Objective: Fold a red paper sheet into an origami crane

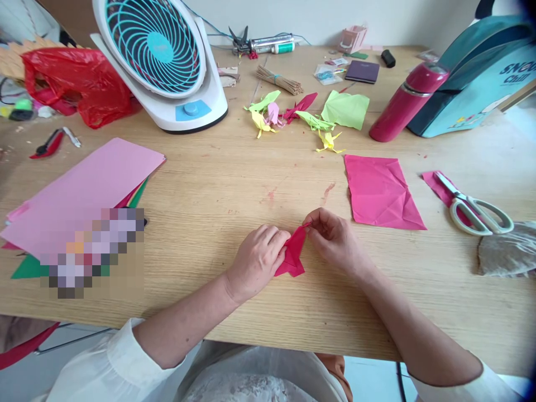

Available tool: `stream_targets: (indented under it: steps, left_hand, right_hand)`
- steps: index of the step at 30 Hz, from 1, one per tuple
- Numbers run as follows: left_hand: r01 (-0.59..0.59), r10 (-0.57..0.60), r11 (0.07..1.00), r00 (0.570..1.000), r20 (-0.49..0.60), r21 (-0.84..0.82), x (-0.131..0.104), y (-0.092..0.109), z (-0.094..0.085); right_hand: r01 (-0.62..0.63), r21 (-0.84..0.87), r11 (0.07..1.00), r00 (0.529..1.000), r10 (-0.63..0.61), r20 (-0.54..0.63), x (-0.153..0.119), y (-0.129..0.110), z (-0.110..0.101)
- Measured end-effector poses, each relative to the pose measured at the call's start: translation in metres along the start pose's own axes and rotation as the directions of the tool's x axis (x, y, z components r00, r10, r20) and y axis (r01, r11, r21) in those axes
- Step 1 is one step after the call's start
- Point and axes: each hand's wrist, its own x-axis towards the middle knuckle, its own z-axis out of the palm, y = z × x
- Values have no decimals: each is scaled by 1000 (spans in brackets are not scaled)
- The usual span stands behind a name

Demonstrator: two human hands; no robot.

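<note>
A small folded piece of deep pink paper [295, 254] lies on the table near its front edge, between my hands. My left hand [260, 257] is closed over its left side, hiding that part. With thumb and forefinger, my right hand [330, 235] pinches the paper's upper right tip. Right of my hands is a creased pink paper square [383, 192], lying flat. Farther right, white-handled scissors [477, 206] rest on a pink paper scrap [438, 187].
Folded paper figures [274, 116] and a light green sheet [345, 109] lie at the back middle. A fan [163, 61] and pink paper stack [96, 184] are on the left. A magenta bottle [406, 103], blue bag [473, 84] and grey cloth [506, 251] stand or lie right.
</note>
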Motion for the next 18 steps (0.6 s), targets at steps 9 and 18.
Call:
stream_targets:
  steps: [9, 18]
  left_hand:
    - [62, -63, 998, 998, -17, -24, 0, 1, -1]
    - [-13, 13, 1000, 999, -38, 22, -3, -1, -3]
  right_hand:
    - [-12, -42, 999, 997, 8, -77, 2, 1, 2]
    - [26, -63, 998, 994, -33, -108, -2, 2, 3]
